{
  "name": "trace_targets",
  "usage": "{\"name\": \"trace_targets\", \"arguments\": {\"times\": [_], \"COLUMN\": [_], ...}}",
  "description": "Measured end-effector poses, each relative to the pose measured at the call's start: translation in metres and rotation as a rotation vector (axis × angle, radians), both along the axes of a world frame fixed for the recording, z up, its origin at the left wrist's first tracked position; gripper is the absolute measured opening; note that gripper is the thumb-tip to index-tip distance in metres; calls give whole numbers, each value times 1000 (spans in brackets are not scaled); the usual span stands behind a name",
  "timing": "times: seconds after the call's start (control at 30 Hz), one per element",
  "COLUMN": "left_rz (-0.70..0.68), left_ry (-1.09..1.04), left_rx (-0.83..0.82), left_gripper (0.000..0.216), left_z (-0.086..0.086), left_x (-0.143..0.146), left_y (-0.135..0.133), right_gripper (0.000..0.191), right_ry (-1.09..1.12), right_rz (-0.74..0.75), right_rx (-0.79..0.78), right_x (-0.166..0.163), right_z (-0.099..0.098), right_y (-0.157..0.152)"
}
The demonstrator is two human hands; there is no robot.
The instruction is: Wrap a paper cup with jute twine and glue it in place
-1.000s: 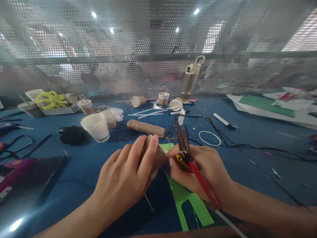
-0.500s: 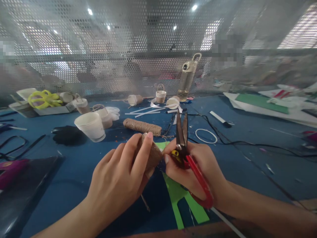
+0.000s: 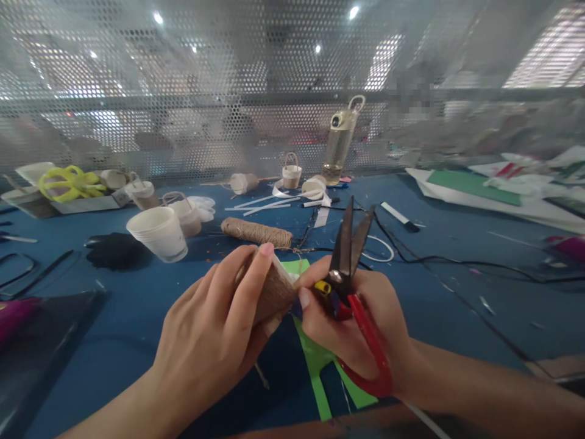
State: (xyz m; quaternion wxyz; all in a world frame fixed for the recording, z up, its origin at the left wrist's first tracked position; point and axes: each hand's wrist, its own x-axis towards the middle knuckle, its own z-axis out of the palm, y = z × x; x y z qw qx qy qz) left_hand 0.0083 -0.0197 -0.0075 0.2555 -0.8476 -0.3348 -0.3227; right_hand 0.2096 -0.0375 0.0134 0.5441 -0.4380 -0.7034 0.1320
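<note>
My left hand [image 3: 214, 329] is wrapped round a small twine-covered cup [image 3: 274, 292], fingers over its top and side. My right hand [image 3: 356, 323] grips red-handled scissors [image 3: 350, 268], blades pointing up and slightly parted, with the thumb pressing against the cup's edge. Under both hands lies a cut piece of bright green paper [image 3: 320, 366] on the blue table [image 3: 457, 305]. A spool of brown twine [image 3: 256, 231] lies just beyond the hands.
White paper cup [image 3: 158, 233] and black scrap [image 3: 114, 251] at left. Tray with yellow scissors [image 3: 68, 183] far left. Small twine baskets [image 3: 291, 174], paper strips, a bottle [image 3: 338, 143], a white ring [image 3: 379, 247], a marker [image 3: 400, 216] and black cables [image 3: 457, 263] behind. Perforated screen at back.
The scissors have tilted upright and the blades have parted a little. Both hands have shifted slightly toward me, still holding the cup.
</note>
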Motion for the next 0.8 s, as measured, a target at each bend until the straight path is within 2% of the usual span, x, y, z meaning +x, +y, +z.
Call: {"name": "trace_targets", "arguments": {"times": [0.1,0.33,0.47,0.8], "left_rz": [3,-14,-7,10], "left_ry": [-1,2,-10,-21], "left_rx": [2,55,20,-27], "left_gripper": [51,54,60,54], "left_z": [1,1,0,0], "left_x": [-1,-2,-3,-2], "left_y": [-2,-1,-2,-3], "right_gripper": [11,7,4,5], "right_ry": [43,159,128,79], "right_rz": [-6,73,66,113], "right_rx": [-21,-180,-183,-150], "right_x": [-1,0,2,3], "right_z": [1,-1,0,-3], "right_y": [-1,-4,-6,-8]}}
